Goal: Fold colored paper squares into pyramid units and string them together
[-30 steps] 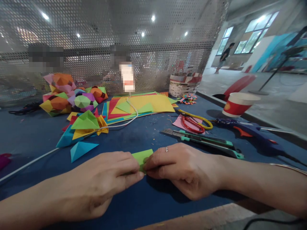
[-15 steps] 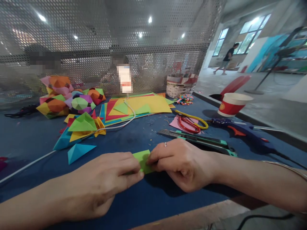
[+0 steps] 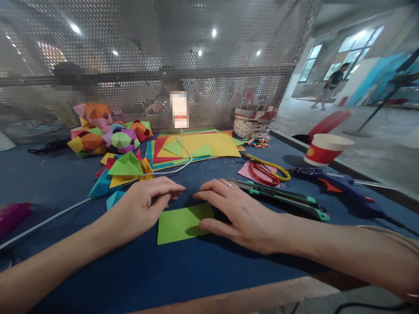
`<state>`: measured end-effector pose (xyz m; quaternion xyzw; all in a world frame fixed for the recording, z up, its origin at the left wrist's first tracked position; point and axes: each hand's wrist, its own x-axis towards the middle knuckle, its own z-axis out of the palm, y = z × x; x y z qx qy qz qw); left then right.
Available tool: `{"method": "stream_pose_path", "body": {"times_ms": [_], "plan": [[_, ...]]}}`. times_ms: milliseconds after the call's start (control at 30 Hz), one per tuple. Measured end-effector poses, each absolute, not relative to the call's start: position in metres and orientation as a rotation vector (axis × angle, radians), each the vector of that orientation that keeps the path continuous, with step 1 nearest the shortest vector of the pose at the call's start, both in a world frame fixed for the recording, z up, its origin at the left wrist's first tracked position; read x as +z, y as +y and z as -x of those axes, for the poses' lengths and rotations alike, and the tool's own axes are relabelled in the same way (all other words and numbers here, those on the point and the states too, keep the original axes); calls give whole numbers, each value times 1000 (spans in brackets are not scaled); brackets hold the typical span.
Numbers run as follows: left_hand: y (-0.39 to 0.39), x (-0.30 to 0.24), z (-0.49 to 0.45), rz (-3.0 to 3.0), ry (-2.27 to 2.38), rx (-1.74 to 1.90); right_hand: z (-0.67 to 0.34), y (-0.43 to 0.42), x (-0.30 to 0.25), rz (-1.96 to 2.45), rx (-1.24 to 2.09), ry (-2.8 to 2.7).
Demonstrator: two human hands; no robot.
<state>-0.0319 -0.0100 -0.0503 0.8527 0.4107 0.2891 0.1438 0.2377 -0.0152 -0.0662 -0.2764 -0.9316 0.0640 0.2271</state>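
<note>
A folded green paper [image 3: 180, 223] lies flat on the blue table [image 3: 203, 270] right in front of me. My left hand [image 3: 144, 205] rests at its far left corner with fingers stretched out. On its right edge lies my right hand [image 3: 235, 209], fingers extended and a ring on one finger, the thumb pressing the paper down. Neither hand holds anything.
Folded paper shapes [image 3: 124, 172] and a pile of them [image 3: 104, 133] sit at the left, coloured sheets [image 3: 199, 146] beyond. Scissors [image 3: 266, 170], a utility knife [image 3: 281, 198], a glue gun [image 3: 340, 192] and a paper cup [image 3: 325, 148] lie right. A mesh screen [image 3: 163, 65] stands behind.
Both hands were pinching the small folded green paper together. Now the paper lies wider and flat on the table, and both hands have moved forward with fingers spread along its far edge.
</note>
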Motion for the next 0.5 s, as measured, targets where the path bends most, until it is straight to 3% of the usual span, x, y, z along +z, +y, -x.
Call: {"method": "stream_pose_path", "body": {"times_ms": [300, 500], "plan": [[-19, -45, 28, -2197, 1211, 747, -219, -17, -65, 801, 342, -2547], [-21, -43, 25, -2040, 1218, 679, -223, -11, -68, 501, 1, -2368]]}}
